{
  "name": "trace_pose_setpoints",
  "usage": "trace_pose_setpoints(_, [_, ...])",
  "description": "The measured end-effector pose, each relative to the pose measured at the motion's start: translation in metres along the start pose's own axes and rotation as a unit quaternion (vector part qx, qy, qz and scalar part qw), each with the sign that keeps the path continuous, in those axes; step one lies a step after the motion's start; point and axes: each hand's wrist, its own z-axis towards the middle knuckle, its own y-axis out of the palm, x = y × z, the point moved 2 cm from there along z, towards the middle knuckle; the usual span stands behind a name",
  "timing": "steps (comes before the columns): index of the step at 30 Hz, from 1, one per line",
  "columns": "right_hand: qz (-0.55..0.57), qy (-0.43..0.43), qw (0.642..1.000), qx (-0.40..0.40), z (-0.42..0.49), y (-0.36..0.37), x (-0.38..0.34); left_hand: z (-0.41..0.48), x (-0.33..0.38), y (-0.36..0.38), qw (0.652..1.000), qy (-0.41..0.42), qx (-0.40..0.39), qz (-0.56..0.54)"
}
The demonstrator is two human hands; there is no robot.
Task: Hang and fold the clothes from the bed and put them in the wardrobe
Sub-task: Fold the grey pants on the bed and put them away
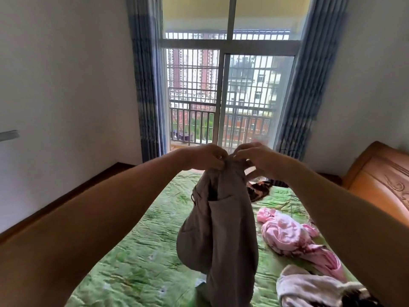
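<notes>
A grey garment (223, 229) with pockets, seemingly trousers, hangs in the air over the bed (132, 258). My left hand (207, 157) and my right hand (257, 157) pinch its top edge close together, arms stretched forward. On the green quilt lie a pink garment (292, 235) at the right, a white and dark garment (314, 286) at the bottom right, and a dark patterned garment (259, 191) behind the grey one. No hanger or wardrobe is in view.
A wooden headboard (380, 178) stands at the right. Ahead is a tall barred window (221, 89) with blue curtains (146, 85) on both sides. A white wall (66, 85) and dark floor strip run along the left of the bed.
</notes>
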Motion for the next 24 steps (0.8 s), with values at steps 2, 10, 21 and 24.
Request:
trace_pose_setpoints(2, [0.059,0.042,0.996,-0.058,0.001,-0.006,0.021,0.002,-0.005,-0.001,0.991,0.006,-0.039,0.125])
trace_pose_setpoints(10, [-0.187,-0.034,0.98,-0.055,0.048,0.049,0.077,-0.015,-0.015,-0.034,0.964,-0.017,-0.062,0.257])
trace_pose_setpoints(21, [-0.437,-0.113,0.886,-0.104,0.101,0.136,0.081,-0.089,-0.054,-0.089,0.885,-0.076,0.02,0.458])
trace_pose_setpoints(24, [-0.401,-0.161,0.892,-0.135,0.105,0.169,0.065,-0.107,-0.064,-0.091,0.915,-0.185,0.008,0.358])
